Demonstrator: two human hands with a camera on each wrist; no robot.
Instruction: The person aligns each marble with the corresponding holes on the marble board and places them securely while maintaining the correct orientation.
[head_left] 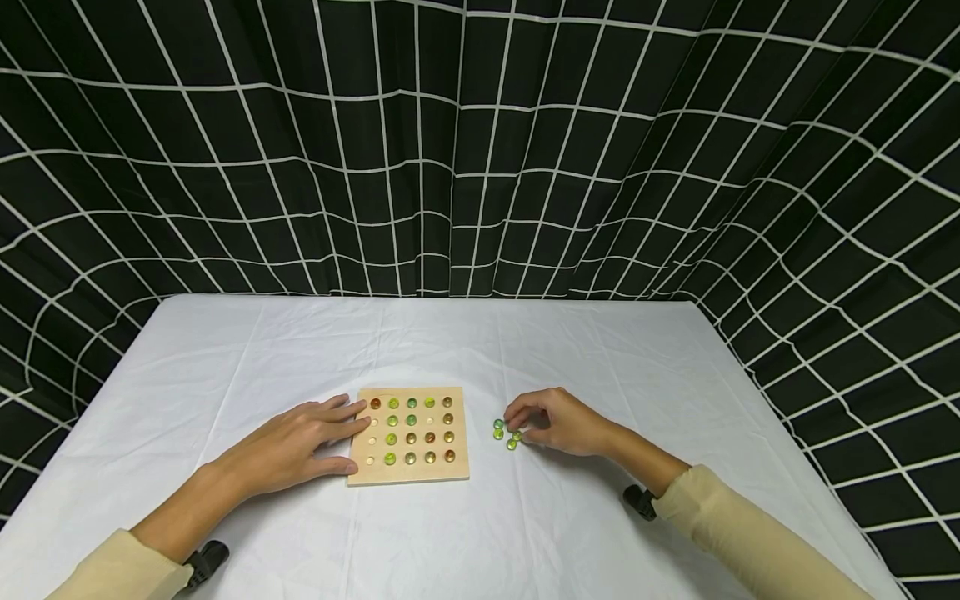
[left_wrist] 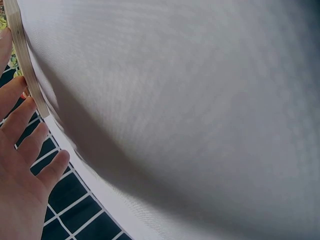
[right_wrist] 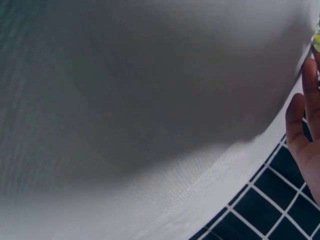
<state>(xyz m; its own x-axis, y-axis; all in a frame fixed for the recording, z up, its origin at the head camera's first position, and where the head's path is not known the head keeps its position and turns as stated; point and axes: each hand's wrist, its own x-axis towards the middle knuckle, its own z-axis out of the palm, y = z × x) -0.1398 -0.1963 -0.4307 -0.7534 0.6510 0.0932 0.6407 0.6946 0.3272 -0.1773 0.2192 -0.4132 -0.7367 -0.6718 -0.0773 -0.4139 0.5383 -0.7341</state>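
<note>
A light wooden board (head_left: 408,477) with rows of round hollows lies on the white cloth. Most hollows hold small glass marbles (head_left: 392,438) in green, brown and red; bare hollows show along the left column and one in the second row. My left hand (head_left: 300,442) rests on the board's left edge, fingers extended, thumb at its lower corner. To the right of the board, a few green loose marbles (head_left: 498,433) lie together on the cloth. My right hand (head_left: 562,423) reaches over them, index finger and thumb around one marble (head_left: 517,435); whether they pinch it is unclear.
A white cloth (head_left: 300,342) covers the table. Beyond its far edge and along the sides hangs a black curtain (head_left: 420,167) with a white grid. Each wrist wears a dark band with a small device (head_left: 206,562).
</note>
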